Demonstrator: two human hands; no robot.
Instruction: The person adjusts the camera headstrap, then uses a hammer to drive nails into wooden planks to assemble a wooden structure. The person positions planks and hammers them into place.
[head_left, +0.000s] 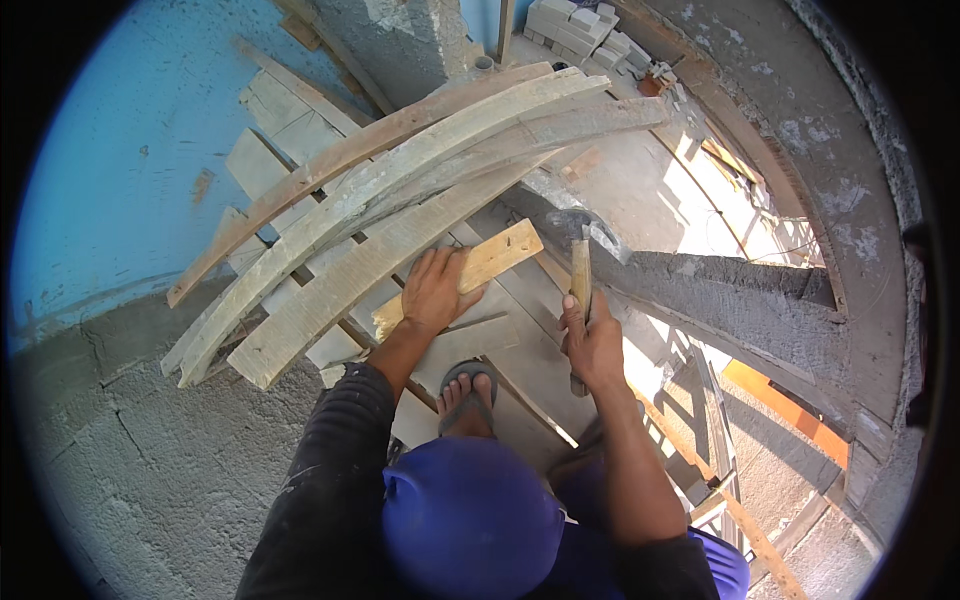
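My left hand is closed over a short, pale wooden board, which slants up to the right and has a splintered lower end. To its right, my right hand is wrapped around the wooden handle of a hammer. The hammer stands nearly upright in the fist, its dark metal head at the top, apart from the board. Beyond my left hand, several long, curved wooden planks lie side by side across flat boards.
My sandalled foot stands on the plank platform. A blue wall rises at the left above rough grey masonry. On the right, a concrete beam borders openings to a lower level. Pale blocks are stacked at the far side.
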